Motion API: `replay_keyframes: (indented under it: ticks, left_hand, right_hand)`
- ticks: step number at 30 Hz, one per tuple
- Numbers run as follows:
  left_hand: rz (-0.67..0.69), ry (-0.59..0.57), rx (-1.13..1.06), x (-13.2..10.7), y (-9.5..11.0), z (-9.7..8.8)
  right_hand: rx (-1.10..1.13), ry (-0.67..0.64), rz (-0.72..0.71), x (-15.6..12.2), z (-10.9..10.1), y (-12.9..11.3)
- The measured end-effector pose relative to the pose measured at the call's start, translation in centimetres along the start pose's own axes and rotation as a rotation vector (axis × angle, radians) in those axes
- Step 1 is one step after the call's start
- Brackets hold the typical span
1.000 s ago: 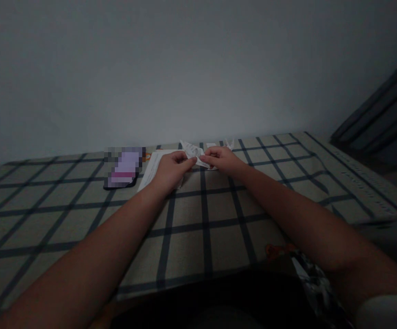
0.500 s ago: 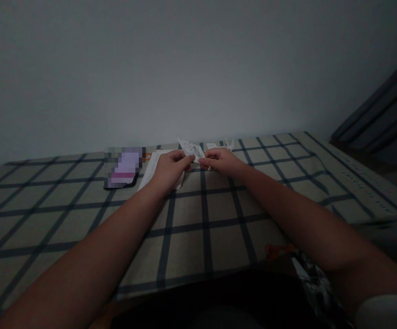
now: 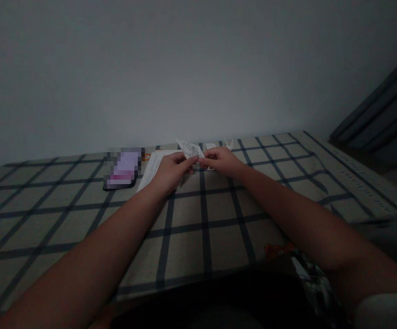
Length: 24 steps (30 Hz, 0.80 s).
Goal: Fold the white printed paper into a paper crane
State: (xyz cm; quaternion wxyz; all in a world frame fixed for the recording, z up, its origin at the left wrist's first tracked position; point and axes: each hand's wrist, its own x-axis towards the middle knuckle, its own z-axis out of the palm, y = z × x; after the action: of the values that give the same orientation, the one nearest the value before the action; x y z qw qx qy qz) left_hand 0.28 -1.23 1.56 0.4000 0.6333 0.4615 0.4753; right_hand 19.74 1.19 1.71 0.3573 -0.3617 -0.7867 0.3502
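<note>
Between my two hands is a small piece of folded paper [image 3: 190, 148] with print on it, one pointed corner sticking up to the left. My left hand [image 3: 171, 170] pinches its lower edge between thumb and fingers. From the other side my right hand [image 3: 221, 159] grips it too, thumb and fingertips pressed together. The thumbs almost meet at the paper's bottom. Under and beside my left hand lie printed paper sheets [image 3: 151, 165], partly covered by that hand. Behind my right hand stands a white folded paper shape [image 3: 228, 144], partly hidden, like a folded crane.
A phone [image 3: 125, 168] with a lit, blurred screen lies left of the sheets. A checked cloth [image 3: 185, 246] covers the surface, which meets a plain wall [image 3: 198, 68] at the back. A dark curtain [image 3: 383, 109] hangs at the far right.
My left thumb has shifted slightly right along the folded paper, closer to my right thumb, and its fingers show more below. Both hands keep hold of the paper.
</note>
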Motion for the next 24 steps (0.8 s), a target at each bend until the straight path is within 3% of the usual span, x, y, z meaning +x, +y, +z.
replay_keyframes:
  ticks: [6, 16, 24]
  left_hand:
    - [0.01, 0.071, 0.052, 0.18, 0.08, -0.34]
    - [0.016, 0.066, 0.041, -0.1, 0.54, -0.19]
    - [-0.022, 0.063, -0.053, -0.14, 0.52, 0.12]
  right_hand:
    - [0.098, -0.015, 0.049, -0.04, -0.03, -0.19]
    - [0.044, 0.002, 0.084, -0.25, -0.11, -0.68]
    - [-0.064, 0.059, -0.003, -0.2, -0.33, -0.77]
